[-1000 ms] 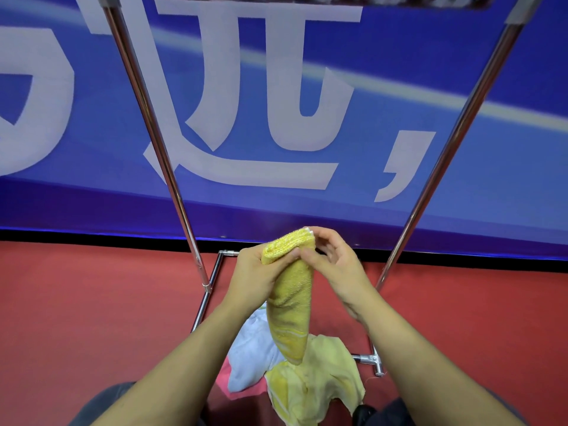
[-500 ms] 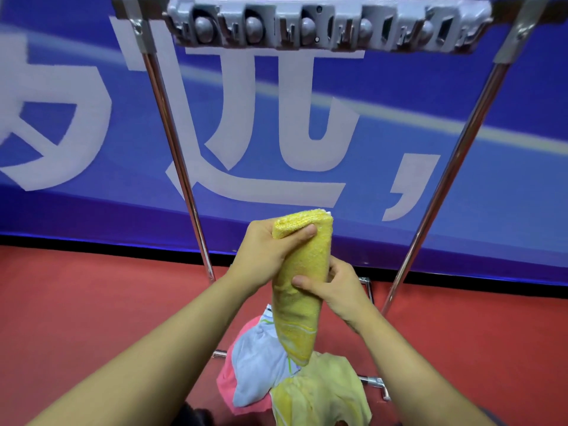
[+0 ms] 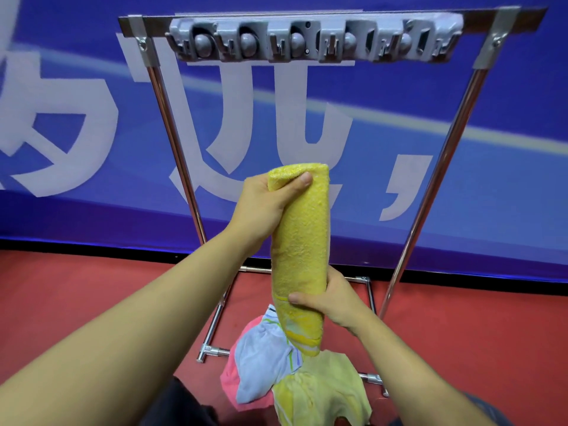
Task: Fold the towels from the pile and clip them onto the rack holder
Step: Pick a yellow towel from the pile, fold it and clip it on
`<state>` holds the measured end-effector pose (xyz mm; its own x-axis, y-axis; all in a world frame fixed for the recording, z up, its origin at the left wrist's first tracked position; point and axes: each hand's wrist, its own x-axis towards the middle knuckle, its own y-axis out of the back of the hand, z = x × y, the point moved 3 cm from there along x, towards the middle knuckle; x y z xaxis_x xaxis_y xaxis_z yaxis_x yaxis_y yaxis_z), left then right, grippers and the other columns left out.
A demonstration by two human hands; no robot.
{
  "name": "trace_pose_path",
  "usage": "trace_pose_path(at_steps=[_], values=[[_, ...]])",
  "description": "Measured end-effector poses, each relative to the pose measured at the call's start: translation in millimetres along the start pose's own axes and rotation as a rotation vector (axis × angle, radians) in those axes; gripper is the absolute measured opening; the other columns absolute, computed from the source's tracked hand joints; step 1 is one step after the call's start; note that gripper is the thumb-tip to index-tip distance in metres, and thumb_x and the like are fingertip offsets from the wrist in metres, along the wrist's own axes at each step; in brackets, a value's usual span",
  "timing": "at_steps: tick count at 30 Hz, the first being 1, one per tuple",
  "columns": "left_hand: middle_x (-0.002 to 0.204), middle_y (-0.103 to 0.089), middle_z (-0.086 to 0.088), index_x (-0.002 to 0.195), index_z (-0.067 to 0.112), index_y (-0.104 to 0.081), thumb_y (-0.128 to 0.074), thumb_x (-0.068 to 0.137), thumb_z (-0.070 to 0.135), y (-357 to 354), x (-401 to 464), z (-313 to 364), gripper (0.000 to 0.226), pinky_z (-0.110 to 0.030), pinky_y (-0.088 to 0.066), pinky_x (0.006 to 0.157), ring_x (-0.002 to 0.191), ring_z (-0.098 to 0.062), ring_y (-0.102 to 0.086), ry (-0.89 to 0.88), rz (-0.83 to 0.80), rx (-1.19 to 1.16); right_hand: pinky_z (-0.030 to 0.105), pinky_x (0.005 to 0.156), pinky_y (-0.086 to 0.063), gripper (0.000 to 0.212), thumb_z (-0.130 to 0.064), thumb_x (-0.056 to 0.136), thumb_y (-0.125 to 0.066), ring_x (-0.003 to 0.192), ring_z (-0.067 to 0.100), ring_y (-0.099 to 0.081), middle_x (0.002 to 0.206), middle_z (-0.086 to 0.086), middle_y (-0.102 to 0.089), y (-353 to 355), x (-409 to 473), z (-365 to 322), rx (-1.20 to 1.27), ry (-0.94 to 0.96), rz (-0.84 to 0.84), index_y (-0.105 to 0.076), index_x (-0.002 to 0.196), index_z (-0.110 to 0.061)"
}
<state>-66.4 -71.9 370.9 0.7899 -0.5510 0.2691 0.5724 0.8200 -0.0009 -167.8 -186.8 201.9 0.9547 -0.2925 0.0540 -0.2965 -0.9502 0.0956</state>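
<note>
A yellow towel (image 3: 302, 244), folded into a long narrow bundle, hangs upright in front of me. My left hand (image 3: 261, 207) grips its top end, thumb across the fold. My right hand (image 3: 330, 299) grips it lower down, fingers wrapped round the bundle. High above hangs the grey rack holder (image 3: 313, 41) with a row of ball clips, fixed to a metal crossbar; all its clips look bare. The towel's top sits well below the holder. On the floor lies the towel pile (image 3: 292, 373): pale blue, pink and pale yellow cloths.
Two slanted chrome posts, the left post (image 3: 175, 142) and the right post (image 3: 436, 179), carry the crossbar and stand on a chrome base frame (image 3: 215, 352) on the red floor. A blue banner (image 3: 461, 118) with white lettering stands behind the rack.
Both hands have lifted the folded yellow towel higher. My right hand slid from the top down to the lower part. The view tilted up, so the rack holder is now in sight.
</note>
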Motion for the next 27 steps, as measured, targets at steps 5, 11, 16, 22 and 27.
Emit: trace_pose_path(at_steps=[5,11,16,22,27], values=[[0.079,-0.075,0.011,0.085,0.024,-0.078,-0.074,0.093,0.026,5.5,11.9,15.2,0.009,-0.019,-0.053,0.071,0.076,-0.003,-0.068,-0.042,0.01,0.037,0.023,0.081,-0.056,0.032,-0.01,0.084,-0.08,0.097,0.01,-0.073,0.107,-0.001,-0.078,1.1,-3.5,5.8,0.023,-0.044,-0.049,-0.07,0.114,-0.014],[0.084,-0.077,0.008,0.091,0.022,-0.079,-0.072,0.094,0.027,17.4,16.2,22.4,0.008,-0.02,-0.055,0.075,0.079,-0.005,-0.069,-0.056,0.018,0.064,0.03,0.088,-0.057,0.026,-0.025,0.092,-0.073,0.102,0.013,-0.072,0.11,0.0,-0.078,1.2,-7.8,10.2,-0.028,-0.065,-0.086,-0.072,0.116,-0.016],[0.089,-0.079,0.004,0.092,0.021,-0.08,-0.076,0.09,0.029,4.8,3.6,17.5,0.009,-0.026,-0.056,0.078,0.083,-0.007,-0.072,0.008,-0.01,0.048,0.035,0.086,-0.06,0.045,-0.027,0.071,-0.087,0.1,0.022,-0.074,0.107,0.008,-0.078,-0.4,-7.4,-7.8,0.095,-0.042,-0.059,-0.073,0.11,-0.009],[0.093,-0.08,0.005,0.1,0.02,-0.08,-0.076,0.09,0.027,-29.2,-8.5,9.8,0.012,-0.021,-0.057,0.081,0.087,-0.004,-0.072,0.0,-0.139,0.123,0.034,0.084,-0.061,0.039,-0.016,0.063,-0.093,0.093,0.019,-0.075,0.099,0.006,-0.079,7.7,-5.0,-26.0,0.16,0.033,0.105,-0.077,0.099,-0.013],[0.081,-0.077,0.009,0.088,0.022,-0.079,-0.077,0.09,0.031,-11.5,22.4,36.4,0.009,-0.023,-0.056,0.075,0.076,-0.004,-0.07,-0.026,0.002,0.111,0.032,0.079,-0.059,0.034,-0.005,0.068,-0.091,0.09,0.017,-0.076,0.097,0.006,-0.08,-0.9,-8.2,-7.3,0.076,-0.067,0.057,-0.077,0.097,-0.011]])
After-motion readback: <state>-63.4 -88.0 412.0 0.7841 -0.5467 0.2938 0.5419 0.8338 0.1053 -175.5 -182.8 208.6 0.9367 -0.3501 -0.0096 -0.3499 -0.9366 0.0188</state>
